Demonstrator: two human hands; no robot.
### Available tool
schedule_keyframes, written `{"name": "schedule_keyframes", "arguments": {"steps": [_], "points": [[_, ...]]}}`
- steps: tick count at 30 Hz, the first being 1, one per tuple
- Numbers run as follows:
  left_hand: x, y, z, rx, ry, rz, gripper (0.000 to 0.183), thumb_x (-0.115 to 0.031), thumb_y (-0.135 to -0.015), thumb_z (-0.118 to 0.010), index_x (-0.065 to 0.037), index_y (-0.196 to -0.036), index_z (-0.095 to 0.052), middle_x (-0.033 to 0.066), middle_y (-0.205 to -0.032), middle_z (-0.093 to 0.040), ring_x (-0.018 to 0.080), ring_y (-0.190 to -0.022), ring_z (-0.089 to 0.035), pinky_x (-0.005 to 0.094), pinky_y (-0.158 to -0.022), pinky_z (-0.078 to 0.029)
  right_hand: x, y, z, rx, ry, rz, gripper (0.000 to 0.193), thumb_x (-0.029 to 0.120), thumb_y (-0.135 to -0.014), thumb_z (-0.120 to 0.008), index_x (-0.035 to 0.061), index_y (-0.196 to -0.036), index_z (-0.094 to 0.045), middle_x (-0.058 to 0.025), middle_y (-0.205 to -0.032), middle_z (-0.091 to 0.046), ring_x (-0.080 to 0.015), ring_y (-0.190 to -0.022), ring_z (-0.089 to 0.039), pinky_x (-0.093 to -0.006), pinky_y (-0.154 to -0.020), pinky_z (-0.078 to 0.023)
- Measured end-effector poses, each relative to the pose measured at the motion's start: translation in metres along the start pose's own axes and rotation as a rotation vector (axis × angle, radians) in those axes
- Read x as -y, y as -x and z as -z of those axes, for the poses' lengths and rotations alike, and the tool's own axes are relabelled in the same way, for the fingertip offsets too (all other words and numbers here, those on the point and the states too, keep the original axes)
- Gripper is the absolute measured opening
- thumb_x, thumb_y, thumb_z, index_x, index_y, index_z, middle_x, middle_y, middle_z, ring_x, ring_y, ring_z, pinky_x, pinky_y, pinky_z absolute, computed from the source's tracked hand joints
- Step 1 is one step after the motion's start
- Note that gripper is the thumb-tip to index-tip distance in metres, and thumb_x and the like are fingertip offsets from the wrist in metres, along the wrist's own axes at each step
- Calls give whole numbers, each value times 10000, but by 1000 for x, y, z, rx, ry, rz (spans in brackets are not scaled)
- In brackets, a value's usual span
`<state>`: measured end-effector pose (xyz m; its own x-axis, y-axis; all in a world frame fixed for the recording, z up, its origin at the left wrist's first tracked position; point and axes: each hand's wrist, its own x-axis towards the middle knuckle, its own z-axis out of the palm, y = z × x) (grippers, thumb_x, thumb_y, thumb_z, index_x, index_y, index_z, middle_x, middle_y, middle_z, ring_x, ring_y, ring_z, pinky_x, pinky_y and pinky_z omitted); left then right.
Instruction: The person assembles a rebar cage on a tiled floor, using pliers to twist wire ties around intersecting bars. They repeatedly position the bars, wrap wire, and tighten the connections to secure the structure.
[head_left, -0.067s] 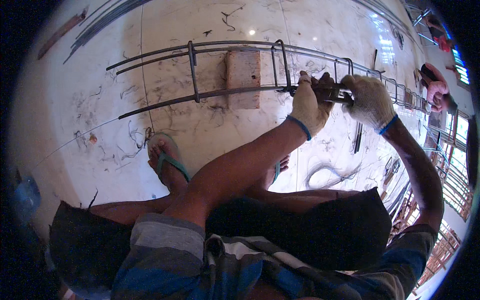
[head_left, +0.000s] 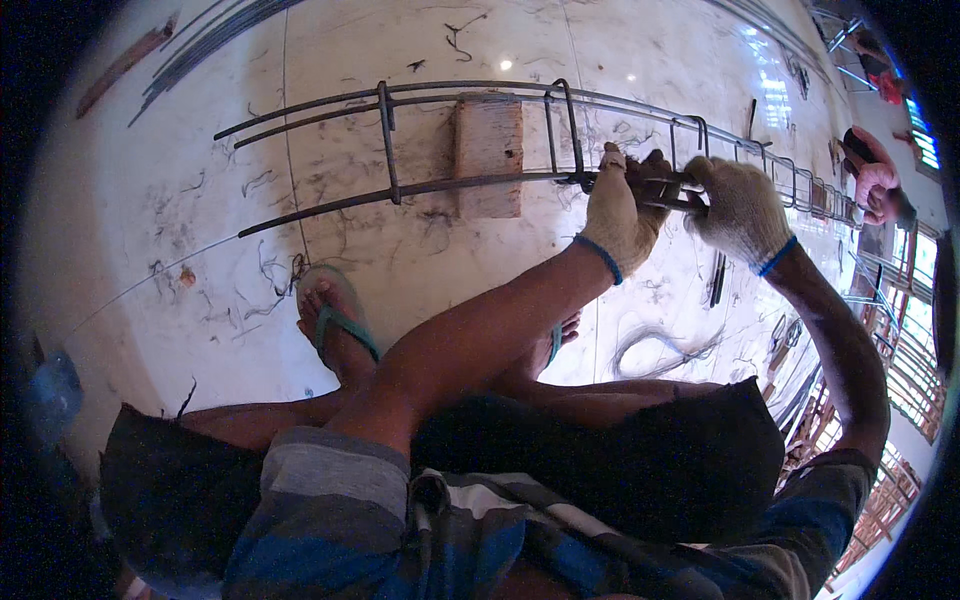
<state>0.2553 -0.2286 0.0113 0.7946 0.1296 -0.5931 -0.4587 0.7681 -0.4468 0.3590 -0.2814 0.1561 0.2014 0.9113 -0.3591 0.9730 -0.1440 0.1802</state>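
Note:
A long cage of steel reinforcing bars (head_left: 310,213) with bent stirrups (head_left: 387,140) crosses in front of me from left to right. My left hand (head_left: 618,215), in a white knit glove with bare fingertips showing, is closed around the near lower bar beside a stirrup (head_left: 572,130). My right hand (head_left: 745,208), also gloved, is closed just right of it. Between the hands is a dark metal piece (head_left: 686,204) with bright edges, gripped by the right fingers. Whether it is a tool or part of the cage cannot be told, as the fingers hide much of it.
A wooden block (head_left: 488,150) props the cage off the pale floor. Scraps of wire and a coil of thin wire (head_left: 650,350) lie about. More bars (head_left: 215,45) rest at the far left. Another person (head_left: 872,175) crouches at the cage's far right end.
The dark metal piece between my hands has turned slightly, and my right fingers have shifted a little. The cage stays nearly in place.

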Motion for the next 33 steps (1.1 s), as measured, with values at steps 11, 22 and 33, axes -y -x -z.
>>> {"name": "schedule_keyframes", "arguments": {"steps": [11, 22, 33], "points": [[-3, 29, 21, 45, -244, 80, 295, -431, -1050, -604, -141, -1031, -555, 57, -950, -645, 235, -888, -660, 468, -820, -594, -13, 30, -58, 1357, -1965, -850, 270, 313, -1049, -538, 61, -1058, -633, -40, -820, -618, -165, -659, -615, -313, -570, -498], [8, 18, 16, -30, -90, 87, 301, -247, -1071, -536, -125, -799, -496, 18, -680, -482, 213, -640, -541, 437, -779, -593, 95, 75, -19, 8, 54, -412, 852, 339, -743, -891, 105, -1472, -517, -90, -1095, -651, -313, -1017, -645, -438, -855, -517], [-11, 31, 24, -50, -400, 8, 281, -403, -1053, -603, -125, -1069, -563, 80, -994, -680, 236, -899, -675, 448, -821, -593, 64, 54, -32, 48, -410, -413, 495, 203, -745, -887, 80, -1161, -650, -164, -974, -732, -372, -900, -726, -484, -785, -568]]}}
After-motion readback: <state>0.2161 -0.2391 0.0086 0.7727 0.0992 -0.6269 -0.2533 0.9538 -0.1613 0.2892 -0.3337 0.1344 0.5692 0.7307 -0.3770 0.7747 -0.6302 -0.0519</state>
